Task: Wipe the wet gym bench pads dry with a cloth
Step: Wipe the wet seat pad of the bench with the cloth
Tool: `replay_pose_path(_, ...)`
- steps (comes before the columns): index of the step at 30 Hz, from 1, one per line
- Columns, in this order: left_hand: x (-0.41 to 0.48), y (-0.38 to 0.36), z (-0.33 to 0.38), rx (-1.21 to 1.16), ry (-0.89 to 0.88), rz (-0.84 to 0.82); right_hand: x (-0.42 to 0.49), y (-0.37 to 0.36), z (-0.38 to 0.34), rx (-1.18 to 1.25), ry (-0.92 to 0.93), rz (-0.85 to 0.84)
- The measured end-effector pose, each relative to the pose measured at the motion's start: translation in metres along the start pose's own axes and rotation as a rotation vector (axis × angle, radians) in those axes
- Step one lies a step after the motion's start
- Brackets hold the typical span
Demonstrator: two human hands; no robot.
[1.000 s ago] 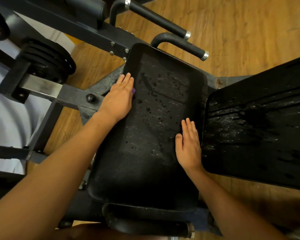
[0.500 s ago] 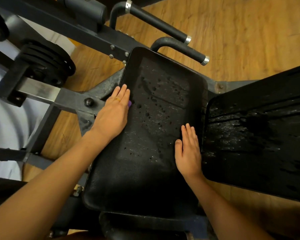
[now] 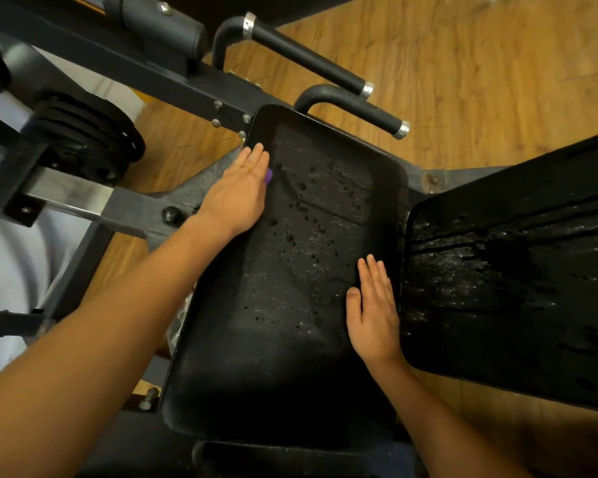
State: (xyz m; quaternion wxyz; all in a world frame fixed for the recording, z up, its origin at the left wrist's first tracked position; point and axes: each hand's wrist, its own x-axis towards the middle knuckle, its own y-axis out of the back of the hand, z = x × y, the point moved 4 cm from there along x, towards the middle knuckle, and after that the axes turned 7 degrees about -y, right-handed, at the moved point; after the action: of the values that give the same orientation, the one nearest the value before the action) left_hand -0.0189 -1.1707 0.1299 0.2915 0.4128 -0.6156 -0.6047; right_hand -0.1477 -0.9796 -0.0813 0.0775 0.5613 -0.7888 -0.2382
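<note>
A wooden floor (image 3: 480, 63) spreads beneath a black steel gym machine frame (image 3: 135, 208), seen from above by the person who leans over it. To the right a large black back pad (image 3: 515, 305) glistens with streaks and beads of water across its near half. Beside it, across a narrow gap, the black seat pad (image 3: 290, 339) lies in the middle of the view, its far half dotted with water droplets (image 3: 311, 208) and its near half duller. A stack of black weight plates (image 3: 87, 132) sits on the frame at the left. Two padded handles, an upper handle (image 3: 308, 60) and a lower handle (image 3: 359, 110), jut out past the seat pad's far end.

The left hand (image 3: 237, 196) lies flat on the seat pad's far left edge, its fingers (image 3: 256, 160) straight and close together, pressing down on a purple cloth (image 3: 268, 175). Only a small corner of the cloth peeks out from under them. The right hand (image 3: 373, 312) rests palm down on the seat pad's right edge, its fingers (image 3: 373, 274) straight and together, thumb slightly apart, holding nothing.
</note>
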Motion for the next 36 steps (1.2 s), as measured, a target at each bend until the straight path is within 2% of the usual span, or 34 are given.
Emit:
replay_pose_path(5,-0.012,-0.006,-0.004,0.005,-0.017,0.043,0.0,-0.001,0.0,-0.011,-0.016,-0.002)
replay_pose_path(25,0.132,0.006,-0.009,0.155,0.021,0.004,0.0,-0.004,0.003,0.005,-0.001,0.03)
replay_pose_path(30,0.104,0.008,-0.006,0.143,0.001,-0.029,-0.001,-0.002,0.002,0.011,0.007,0.027)
replay_pose_path(36,0.016,0.003,-0.002,0.11,-0.042,-0.09,-0.001,-0.001,0.002,0.019,0.015,0.017)
